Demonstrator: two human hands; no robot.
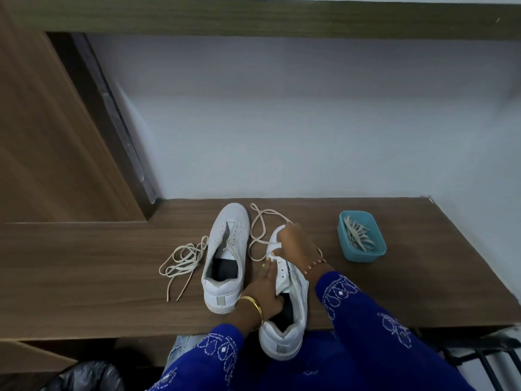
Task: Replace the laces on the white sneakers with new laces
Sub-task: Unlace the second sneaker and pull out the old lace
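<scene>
Two white sneakers stand on a wooden desk. The left sneaker (225, 258) stands upright, its lace half out and trailing into a loose tangle (181, 262) on the desk. The right sneaker (287, 314) overhangs the front edge. My left hand (263, 292) grips its inner side at the opening, fingers along the eyelets. My right hand (296, 244) covers the toe end and pinches a cream lace (259, 232) that loops out toward the wall.
A teal plastic tub (379, 249) holding several pale laces sits to the right on the desk (98, 263). A wooden panel (50, 136) rises at left and a white wall behind. A black bag (84, 376) lies on the floor below left.
</scene>
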